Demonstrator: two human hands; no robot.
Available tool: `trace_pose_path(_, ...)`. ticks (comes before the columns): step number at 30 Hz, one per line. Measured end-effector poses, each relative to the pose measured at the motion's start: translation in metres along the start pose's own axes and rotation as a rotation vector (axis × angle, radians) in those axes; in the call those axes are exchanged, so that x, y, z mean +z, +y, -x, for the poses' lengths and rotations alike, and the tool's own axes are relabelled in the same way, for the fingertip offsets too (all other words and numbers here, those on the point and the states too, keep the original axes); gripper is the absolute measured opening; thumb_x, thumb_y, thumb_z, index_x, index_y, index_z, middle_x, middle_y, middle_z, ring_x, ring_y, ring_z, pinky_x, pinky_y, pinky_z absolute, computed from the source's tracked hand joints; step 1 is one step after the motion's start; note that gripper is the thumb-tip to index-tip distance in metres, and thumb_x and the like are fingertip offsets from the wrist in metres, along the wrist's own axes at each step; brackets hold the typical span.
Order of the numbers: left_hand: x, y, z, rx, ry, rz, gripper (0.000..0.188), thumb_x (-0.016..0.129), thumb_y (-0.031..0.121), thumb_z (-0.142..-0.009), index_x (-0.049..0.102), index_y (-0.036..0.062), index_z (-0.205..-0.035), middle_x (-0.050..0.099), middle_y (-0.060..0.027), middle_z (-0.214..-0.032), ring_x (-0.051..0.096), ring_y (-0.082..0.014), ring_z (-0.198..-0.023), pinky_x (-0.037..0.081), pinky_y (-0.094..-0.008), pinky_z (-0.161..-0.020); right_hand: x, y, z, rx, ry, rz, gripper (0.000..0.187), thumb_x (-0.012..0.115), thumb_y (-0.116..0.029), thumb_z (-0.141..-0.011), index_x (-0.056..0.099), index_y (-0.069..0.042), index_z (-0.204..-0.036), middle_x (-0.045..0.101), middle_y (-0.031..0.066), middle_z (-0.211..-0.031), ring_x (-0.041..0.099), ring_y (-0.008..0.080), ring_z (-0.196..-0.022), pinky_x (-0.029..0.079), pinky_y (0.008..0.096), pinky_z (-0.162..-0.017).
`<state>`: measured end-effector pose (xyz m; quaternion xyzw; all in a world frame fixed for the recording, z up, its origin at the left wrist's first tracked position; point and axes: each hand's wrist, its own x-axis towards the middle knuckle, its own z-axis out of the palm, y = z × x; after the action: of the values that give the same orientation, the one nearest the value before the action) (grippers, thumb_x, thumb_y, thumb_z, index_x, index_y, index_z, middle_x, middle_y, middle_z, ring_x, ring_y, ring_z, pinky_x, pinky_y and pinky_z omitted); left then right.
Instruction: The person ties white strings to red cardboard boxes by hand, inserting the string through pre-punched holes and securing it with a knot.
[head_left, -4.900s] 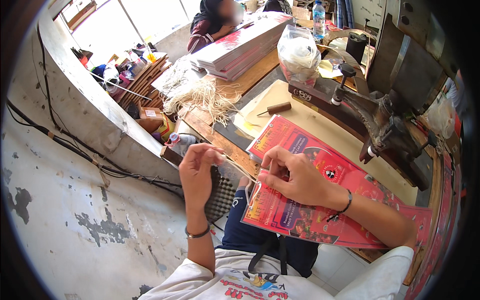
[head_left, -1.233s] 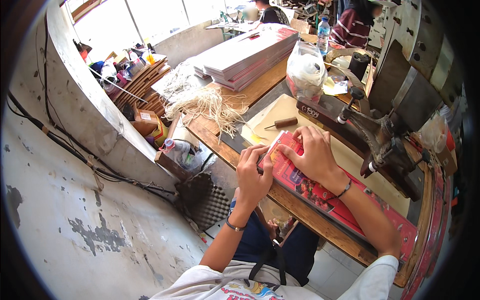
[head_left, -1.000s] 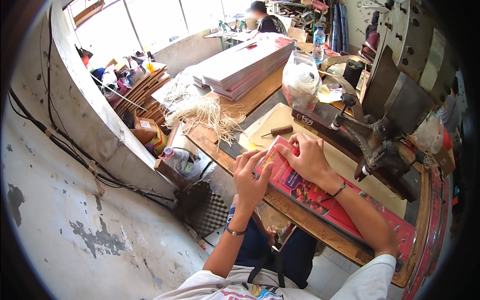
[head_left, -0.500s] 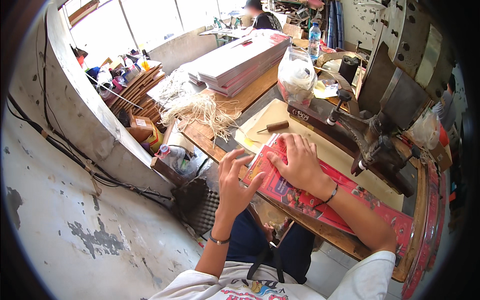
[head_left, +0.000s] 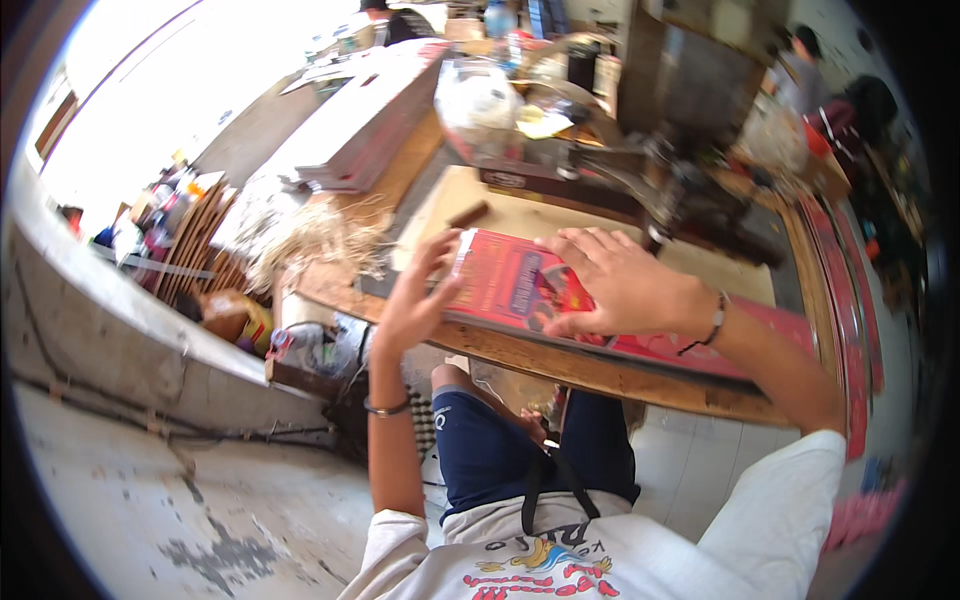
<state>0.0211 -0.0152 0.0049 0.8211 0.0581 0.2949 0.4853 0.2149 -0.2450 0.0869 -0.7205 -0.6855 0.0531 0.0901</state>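
A long stack of red printed sheets (head_left: 505, 270) lies along the near edge of the workbench. At its left end is my left hand (head_left: 408, 305), thumb and fingers apart, fingertips at the end edge. Across the top of the stack rests my right hand (head_left: 622, 285), its fingers stretched out and nothing seen gripped in them. Just beyond the left end lies a tool with a brown handle (head_left: 468, 214), on a cream board (head_left: 432, 205). The picture is blurred by motion.
A dark metal press (head_left: 665, 150) stands behind the stack. At the back left are a bundle of pale strings (head_left: 325, 235) and a pile of long white boards (head_left: 375, 110). A plastic bag (head_left: 478, 105) sits beyond the cream board. People work in the background.
The view has swung to the right. My left hand has come to the stack's left end, where before it was held apart from it. My right hand has moved rightward along the top.
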Motion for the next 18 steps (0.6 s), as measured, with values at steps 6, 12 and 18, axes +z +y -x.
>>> trace_pose_path(6,0.01,0.02,-0.011,-0.274,-0.09,0.211,0.059,0.051,0.029,-0.102,0.038,0.0042,-0.153,0.041,-0.0127,-0.154,0.036,-0.0216,-0.144,0.027,-0.0327,-0.117,-0.021,0.022,0.119,0.02,0.062,0.17,0.111,0.084,-0.062,-0.061,0.037,-0.016,-0.15,0.033,0.0227,-0.152,0.036,0.0439,-0.138,0.031,0.0542,-0.114)
trace_pose_path(12,0.013,0.025,-0.017,-0.341,-0.101,0.171,0.068,0.054,0.012,-0.091,0.035,0.0033,-0.155,0.032,-0.0116,-0.162,0.026,-0.0204,-0.151,0.019,-0.0325,-0.121,-0.029,0.046,0.208,0.383,-0.054,0.144,0.127,0.092,-0.055,-0.051,0.029,-0.018,-0.155,0.029,0.0226,-0.153,0.031,0.0468,-0.14,0.028,0.0548,-0.117)
trace_pose_path(18,0.018,0.016,-0.018,-0.352,-0.044,0.293,0.069,0.049,0.006,-0.087,0.035,-0.0018,-0.154,0.037,-0.0143,-0.159,0.033,-0.0215,-0.147,0.024,-0.0325,-0.12,-0.023,0.083,0.228,0.389,-0.126,0.084,0.125,0.091,-0.057,-0.054,0.03,-0.014,-0.154,0.038,0.024,-0.146,0.038,0.0438,-0.134,0.029,0.0513,-0.113)
